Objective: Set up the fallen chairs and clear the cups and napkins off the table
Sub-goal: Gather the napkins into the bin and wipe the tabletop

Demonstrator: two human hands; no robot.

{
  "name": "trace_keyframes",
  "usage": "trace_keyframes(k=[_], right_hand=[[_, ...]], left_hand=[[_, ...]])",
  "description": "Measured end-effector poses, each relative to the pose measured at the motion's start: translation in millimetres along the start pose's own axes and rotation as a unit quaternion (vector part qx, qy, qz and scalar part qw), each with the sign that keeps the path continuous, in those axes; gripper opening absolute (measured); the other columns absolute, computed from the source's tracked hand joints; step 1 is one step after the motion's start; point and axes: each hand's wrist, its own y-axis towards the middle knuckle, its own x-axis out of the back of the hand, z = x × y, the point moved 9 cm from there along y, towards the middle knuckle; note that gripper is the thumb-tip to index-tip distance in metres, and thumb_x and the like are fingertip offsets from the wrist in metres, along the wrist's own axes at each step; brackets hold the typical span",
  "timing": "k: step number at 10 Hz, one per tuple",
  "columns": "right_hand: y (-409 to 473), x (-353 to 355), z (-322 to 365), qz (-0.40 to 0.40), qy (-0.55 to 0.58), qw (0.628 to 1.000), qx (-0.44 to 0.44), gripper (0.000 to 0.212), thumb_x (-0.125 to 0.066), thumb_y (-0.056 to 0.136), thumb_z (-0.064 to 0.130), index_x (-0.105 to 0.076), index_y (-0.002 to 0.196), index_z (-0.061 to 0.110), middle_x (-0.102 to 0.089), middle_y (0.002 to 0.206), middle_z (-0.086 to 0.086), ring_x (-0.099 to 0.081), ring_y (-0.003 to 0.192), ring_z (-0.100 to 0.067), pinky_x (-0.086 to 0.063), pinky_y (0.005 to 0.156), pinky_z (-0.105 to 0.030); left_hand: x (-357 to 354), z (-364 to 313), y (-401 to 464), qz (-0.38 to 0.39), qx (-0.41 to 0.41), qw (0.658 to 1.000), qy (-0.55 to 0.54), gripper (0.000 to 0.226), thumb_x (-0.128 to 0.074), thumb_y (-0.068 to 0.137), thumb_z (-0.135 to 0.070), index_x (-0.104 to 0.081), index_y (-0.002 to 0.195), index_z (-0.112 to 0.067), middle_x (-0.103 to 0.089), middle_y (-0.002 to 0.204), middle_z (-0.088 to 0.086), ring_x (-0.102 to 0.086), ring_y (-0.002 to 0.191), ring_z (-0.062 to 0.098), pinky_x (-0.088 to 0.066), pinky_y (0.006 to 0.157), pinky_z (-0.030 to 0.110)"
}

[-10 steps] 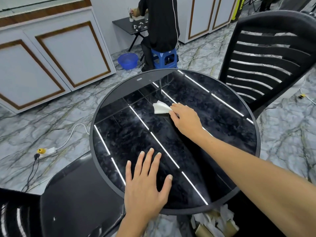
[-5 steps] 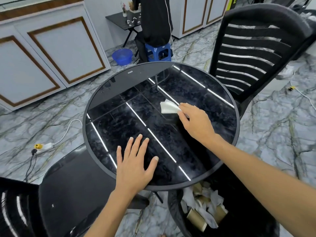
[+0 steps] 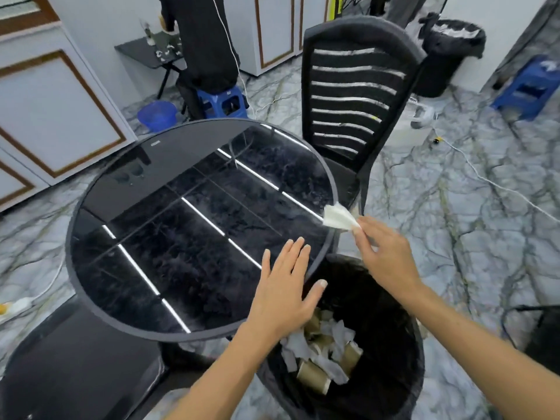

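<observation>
Head view: right hand (image 3: 383, 259) pinches a napkin (image 3: 338, 218) past the worktop's (image 3: 151, 213) right edge; left hand (image 3: 283, 291) lies open, flat at that edge above the bin (image 3: 391, 344).

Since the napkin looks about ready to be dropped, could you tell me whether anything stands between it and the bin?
Nothing visible does. The right hand pinches the napkin by the table edge, just beyond the open bin. The left hand overlaps only the bin's near-left rim.

chair (image 3: 351, 95) behind table (image 3: 169, 183) | bin (image 3: 391, 344) right of table | cups (image 3: 315, 377) in bin
</observation>
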Motion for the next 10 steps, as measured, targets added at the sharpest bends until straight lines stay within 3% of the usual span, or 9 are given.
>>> trace_keyframes(k=[2,3,4,5,6,8,9,10], right_hand=[[-57,19,-46,0.014,-0.015,0.999,-0.047,0.028,-0.054,0.102,0.027,-0.070,0.118,0.010,-0.073,0.117,0.000,-0.069,0.105,-0.016,-0.059,0.086,-0.041],[-86,10,-67,0.037,-0.016,0.996,-0.085,0.041,-0.045,0.103,0.042,-0.069,0.123,0.015,-0.071,0.120,0.003,-0.068,0.107,-0.014,-0.058,0.089,-0.036],[-115,-4,-79,0.052,-0.036,0.992,-0.109,0.035,-0.057,0.101,0.031,-0.069,0.126,0.011,-0.070,0.129,-0.003,-0.063,0.122,-0.016,-0.051,0.104,-0.034],[-140,-21,-86,0.080,-0.057,0.986,-0.132,0.034,-0.058,0.101,0.025,-0.068,0.129,0.008,-0.068,0.132,-0.005,-0.062,0.124,-0.018,-0.048,0.106,-0.032],[-159,-36,-89,0.102,-0.078,0.981,-0.142,0.050,-0.041,0.102,0.041,-0.069,0.126,0.008,-0.069,0.129,-0.006,-0.065,0.121,-0.020,-0.050,0.104,-0.034],[-177,-64,-91,0.116,-0.098,0.976,-0.157,0.032,-0.058,0.098,0.023,-0.073,0.119,0.004,-0.073,0.120,-0.011,-0.069,0.113,-0.025,-0.055,0.098,-0.039],[-183,-82,-91,0.154,-0.088,0.970,-0.163,0.048,-0.043,0.104,0.040,-0.070,0.124,0.005,-0.070,0.127,-0.010,-0.065,0.120,-0.024,-0.051,0.104,-0.037],[-190,-100,-95,0.200,-0.080,0.959,-0.185,0.049,-0.051,0.102,0.041,-0.060,0.138,0.009,-0.060,0.142,-0.006,-0.055,0.133,-0.022,-0.044,0.109,-0.033]], left_hand=[[-24,-2,4,-0.020,-0.020,0.992,0.123,0.072,-0.028,0.102,-0.057,-0.021,0.159,-0.013,-0.015,0.168,0.001,-0.011,0.155,0.018,-0.018,0.123,0.057],[-27,0,4,-0.025,-0.022,0.989,0.143,0.070,-0.031,0.103,-0.054,-0.019,0.159,-0.013,-0.015,0.168,0.002,-0.013,0.155,0.019,-0.022,0.122,0.057],[-26,-3,4,-0.028,-0.018,0.987,0.160,0.067,-0.033,0.104,-0.050,-0.023,0.158,-0.011,-0.018,0.167,0.004,-0.017,0.154,0.020,-0.025,0.121,0.058],[-25,-3,4,-0.029,-0.013,0.986,0.162,0.065,-0.030,0.104,-0.047,-0.023,0.158,-0.012,-0.018,0.167,0.003,-0.017,0.154,0.019,-0.023,0.121,0.057],[-27,-3,5,-0.031,-0.015,0.984,0.175,0.065,-0.029,0.104,-0.047,-0.023,0.158,-0.012,-0.018,0.167,0.004,-0.015,0.154,0.019,-0.019,0.122,0.056],[-28,-3,6,-0.036,-0.021,0.981,0.191,0.066,-0.031,0.103,-0.047,-0.027,0.157,-0.009,-0.023,0.166,0.007,-0.020,0.154,0.022,-0.024,0.121,0.058],[-27,-4,5,-0.043,-0.026,0.981,0.186,0.067,-0.031,0.103,-0.048,-0.026,0.157,-0.008,-0.022,0.166,0.007,-0.019,0.154,0.022,-0.024,0.120,0.060],[-25,-5,4,-0.043,-0.022,0.982,0.182,0.069,-0.030,0.103,-0.051,-0.024,0.158,-0.009,-0.019,0.167,0.006,-0.016,0.155,0.021,-0.022,0.121,0.060]])
